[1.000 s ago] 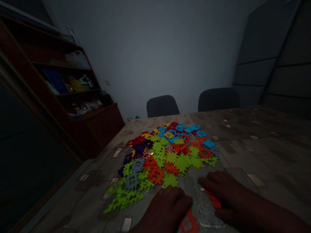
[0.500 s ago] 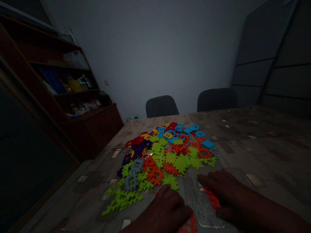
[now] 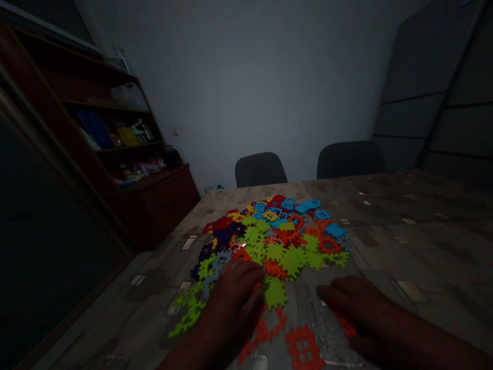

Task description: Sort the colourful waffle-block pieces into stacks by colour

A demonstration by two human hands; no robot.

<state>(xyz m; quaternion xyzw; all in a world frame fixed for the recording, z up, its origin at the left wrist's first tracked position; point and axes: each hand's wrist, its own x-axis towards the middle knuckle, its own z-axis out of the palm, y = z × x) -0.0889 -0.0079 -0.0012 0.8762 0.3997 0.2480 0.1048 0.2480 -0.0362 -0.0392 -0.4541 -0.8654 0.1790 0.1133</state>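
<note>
My left hand [image 3: 234, 293] reaches over the near side of a pile of toothed plastic building tiles. Its fingers curl down around an orange tile, of which only a sliver shows at the fingertips. My right hand [image 3: 358, 303] rests low over the table at the right, fingers and thumb closed on an orange toothed tile [image 3: 347, 325]. Between the hands lie an orange window-shaped tile [image 3: 305, 349] and an orange frame tile [image 3: 269, 326]. A lime-green tile [image 3: 275, 294] sits just right of my left fingers.
The heap of lime, purple, red, blue and yellow tiles [image 3: 292, 261] spreads across the patterned table [image 3: 385, 216]. Two dark chairs [image 3: 261, 169] stand behind the table. A wooden shelf unit [image 3: 165, 192] is at the left, a grey cabinet [image 3: 412, 87] at the right.
My left hand has moved forward and left onto the tile pile, uncovering the orange window-shaped tile and the frame tile on the table. My right hand stays nearly in place with its tile.
</note>
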